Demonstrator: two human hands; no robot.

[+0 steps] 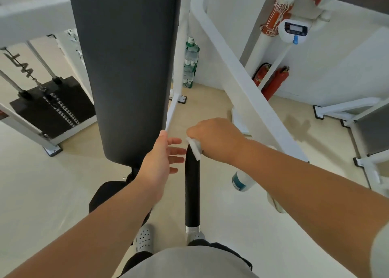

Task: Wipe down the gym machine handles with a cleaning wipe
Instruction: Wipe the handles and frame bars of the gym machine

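A black foam-covered handle [192, 189] with a silver end cap runs up the middle of the head view. My right hand [214, 139] grips a white cleaning wipe [195, 147] wrapped over the far end of the handle. My left hand [162, 159] hovers just left of the handle with its fingers spread and straight, holding nothing. Whether its fingertips touch the handle I cannot tell.
A tall black back pad [126, 67] stands just left of the handle. A white frame arm [248, 88] slants down to the right. A spray bottle [242, 181] sits below my right forearm. A weight stack [52, 107] stands at left, fire extinguishers [273, 82] at back right.
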